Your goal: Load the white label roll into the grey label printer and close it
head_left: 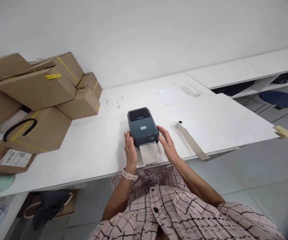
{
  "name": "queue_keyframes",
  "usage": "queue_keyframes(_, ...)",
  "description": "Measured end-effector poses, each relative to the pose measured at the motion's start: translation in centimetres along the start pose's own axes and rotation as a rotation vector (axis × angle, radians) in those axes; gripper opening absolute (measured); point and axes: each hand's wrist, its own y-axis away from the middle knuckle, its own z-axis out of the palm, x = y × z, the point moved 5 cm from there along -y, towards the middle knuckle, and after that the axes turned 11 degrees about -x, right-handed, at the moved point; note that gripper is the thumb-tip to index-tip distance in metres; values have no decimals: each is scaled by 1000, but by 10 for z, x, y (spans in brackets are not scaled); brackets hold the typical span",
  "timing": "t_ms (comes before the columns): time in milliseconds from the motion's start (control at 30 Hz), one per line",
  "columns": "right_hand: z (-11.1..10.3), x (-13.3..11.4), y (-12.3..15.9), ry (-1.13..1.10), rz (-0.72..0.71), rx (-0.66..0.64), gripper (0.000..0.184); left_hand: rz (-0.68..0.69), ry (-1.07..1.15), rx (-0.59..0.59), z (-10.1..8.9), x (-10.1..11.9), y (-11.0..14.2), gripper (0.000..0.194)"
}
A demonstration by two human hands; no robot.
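Note:
A dark grey-blue label printer (144, 128) with a black window and a light button sits on the white table in front of me. From its front slot a strip of pale labels (149, 153) with clear film lies toward the table edge. My left hand (130, 150), with a pink watch band on the wrist, is closed against the printer's front left corner. At the front right corner, my right hand (167, 143) grips the side, fingers along it and thumb near the front. Both hands' fingertips are partly hidden by the casing.
Right of the printer, a small roll (180, 122) trails a beige paper strip (192, 141) past the table edge. Cardboard boxes (41, 86) are piled at left. A white sheet (169, 96) lies behind. Tan padding (283, 131) covers the table's right corner; a blue stool (280, 99) stands beyond.

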Motion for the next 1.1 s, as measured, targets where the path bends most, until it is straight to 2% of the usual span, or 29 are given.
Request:
queue_keyframes(100,-5,-25,-23,80,-75,-20,60,105,53,-23,-9,24,-21,66)
queue_keyframes(167,-4,-46,-50,179,-140,-46,64,189,82,-37,-16,38,-40,61)
queue_keyframes(233,-2,-63,-85,282,-204,-48,73,207,37,21,-24,42,-60,51)
queue_keyframes(333,2,-76,-147,410,-274,-18,82,36,-114,107,-31,22,-81,51)
queue_keyframes(433,3,-77,-204,551,-311,-23,82,-169,-311,36,-29,-4,-90,61)
queue_keyframes(500,3,-78,-228,665,-350,-46,80,-243,-401,-33,-26,-16,-92,60)
queue_keyframes(567,2,-84,-234,760,-420,-45,80,-283,-456,-77,-26,-21,-94,51)
queue_keyframes(667,2,-93,-215,802,-524,-59,78,-290,-536,-119,-25,-19,-100,39)
queue_keyframes(733,11,-85,-197,806,-519,-232,71,-278,-613,-138,-24,-16,-105,36)
queue_keyframes(833,33,-46,-180,848,-359,-638,72,-262,-778,-160,-19,-11,-109,31)
queue_keyframes(900,45,-15,-179,931,-220,-801,79,-262,-867,-179,-17,-9,-110,30)
queue_keyframes(1000,59,15,-189,1083,-61,-871,88,-279,-903,-174,-15,-7,-108,32)
queue_keyframes(1100,62,14,-194,1048,10,-891,99,-287,-870,-152,-16,-7,-105,33)
